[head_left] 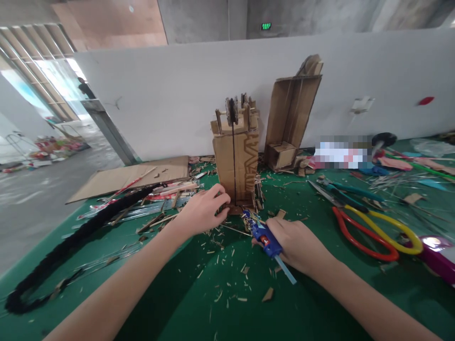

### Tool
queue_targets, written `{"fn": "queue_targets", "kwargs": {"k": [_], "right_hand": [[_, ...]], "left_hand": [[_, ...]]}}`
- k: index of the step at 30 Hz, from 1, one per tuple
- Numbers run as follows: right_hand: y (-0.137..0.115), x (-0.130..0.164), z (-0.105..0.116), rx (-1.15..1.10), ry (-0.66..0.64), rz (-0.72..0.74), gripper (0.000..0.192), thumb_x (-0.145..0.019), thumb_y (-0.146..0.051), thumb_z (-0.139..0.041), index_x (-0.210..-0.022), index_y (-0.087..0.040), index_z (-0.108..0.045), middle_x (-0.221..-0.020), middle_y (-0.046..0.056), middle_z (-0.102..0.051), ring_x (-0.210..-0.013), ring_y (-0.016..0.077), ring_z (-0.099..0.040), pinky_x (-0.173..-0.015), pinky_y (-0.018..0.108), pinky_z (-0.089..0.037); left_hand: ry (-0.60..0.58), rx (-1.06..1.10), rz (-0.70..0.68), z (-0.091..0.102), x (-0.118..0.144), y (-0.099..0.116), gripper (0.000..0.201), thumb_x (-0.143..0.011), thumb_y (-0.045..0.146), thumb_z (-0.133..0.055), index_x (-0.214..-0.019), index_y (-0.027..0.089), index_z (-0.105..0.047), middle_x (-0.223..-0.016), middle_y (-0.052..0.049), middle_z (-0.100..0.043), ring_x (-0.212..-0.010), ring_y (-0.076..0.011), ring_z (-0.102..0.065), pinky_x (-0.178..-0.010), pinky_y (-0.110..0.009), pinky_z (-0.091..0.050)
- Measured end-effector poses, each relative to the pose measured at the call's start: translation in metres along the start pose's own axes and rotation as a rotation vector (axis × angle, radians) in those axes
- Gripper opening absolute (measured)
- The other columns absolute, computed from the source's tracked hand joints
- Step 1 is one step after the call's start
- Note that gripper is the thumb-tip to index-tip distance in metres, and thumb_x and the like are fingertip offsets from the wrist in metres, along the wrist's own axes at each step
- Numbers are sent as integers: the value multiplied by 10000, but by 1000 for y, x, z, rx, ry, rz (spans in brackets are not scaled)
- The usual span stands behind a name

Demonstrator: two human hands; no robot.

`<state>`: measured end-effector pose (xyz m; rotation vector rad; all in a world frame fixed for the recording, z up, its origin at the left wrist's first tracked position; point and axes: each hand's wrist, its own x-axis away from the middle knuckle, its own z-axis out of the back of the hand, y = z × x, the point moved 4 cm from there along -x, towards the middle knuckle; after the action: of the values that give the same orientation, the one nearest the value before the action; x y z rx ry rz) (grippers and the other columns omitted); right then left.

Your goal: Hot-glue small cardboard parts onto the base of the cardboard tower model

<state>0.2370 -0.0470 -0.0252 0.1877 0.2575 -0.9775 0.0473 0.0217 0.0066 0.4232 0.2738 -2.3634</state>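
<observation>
A blue hot glue gun (pixel 265 239) is gripped in my right hand (pixel 295 241), with a pale glue stick (pixel 285 270) poking out of its rear end. Its nozzle points up and left, close to the foot of a tall cardboard tower (pixel 225 166). Down the tower's front runs a dark cord (pixel 233 161) from a round wheel (pixel 232 110) on top. My left hand (pixel 206 208) is at the tower's lower left corner, fingers curved and apart with nothing visible between them. Whether its fingertips touch the cardboard I cannot tell.
Scissors with red and yellow handles (pixel 369 237) and teal-handled pliers (pixel 355 192) lie at right. Behind stands another cardboard structure (pixel 293 113) against the white panel (pixel 159 94). A black fuzzy strip (pixel 71 246) and a cardboard sheet (pixel 142 175) lie left. Scraps litter the green table (pixel 170 303).
</observation>
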Motion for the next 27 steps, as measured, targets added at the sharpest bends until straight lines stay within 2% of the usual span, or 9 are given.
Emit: {"fn": "queue_targets", "kwargs": {"k": [4, 10, 16, 20, 27], "right_hand": [[0, 0, 0, -21, -6, 0, 73, -783, -219, -500, -793, -154, -468, -722, 69, -587, -599, 183, -563, -476, 268, -270], [0, 1, 0, -32, 9, -2, 90, -797, -241, -492, -794, -153, -476, -707, 68, -588, -588, 175, -555, -476, 266, -265], [0, 2, -1, -28, -22, 0, 97, -790, -240, -505, -802, -150, -474, -719, 64, -590, -598, 181, -561, -477, 268, -255], [0, 2, 0, -26, -20, -13, 119, -816, -268, -492, -782, -156, -471, -697, 53, -581, -592, 178, -562, -478, 272, -251], [0, 3, 0, -60, -9, -17, 97, -802, -248, -491, -784, -153, -480, -701, 61, -590, -586, 176, -562, -478, 271, -262]], "left_hand": [[-36, 23, -14, 0, 1, -3, 259, -860, 338, -441, -1066, 191, -490, -1072, -66, -506, -621, -107, -512, -537, -254, -429], [-24, -92, -12, 1, 0, -2, 244, -860, 375, -455, -1017, 196, -511, -1057, -63, -525, -629, -115, -529, -527, -247, -413], [-75, -103, -52, -2, 3, -3, 317, -907, 383, -371, -1146, 184, -432, -1113, -83, -516, -580, -104, -527, -468, -239, -400], [-103, -107, -70, -3, 6, -6, 392, -874, 437, -427, -1166, 176, -412, -1147, -106, -488, -565, -104, -531, -473, -249, -416], [-70, -99, -46, -4, 5, -4, 252, -924, 324, -323, -1095, 168, -420, -1098, -102, -497, -610, -112, -560, -507, -247, -435]]}}
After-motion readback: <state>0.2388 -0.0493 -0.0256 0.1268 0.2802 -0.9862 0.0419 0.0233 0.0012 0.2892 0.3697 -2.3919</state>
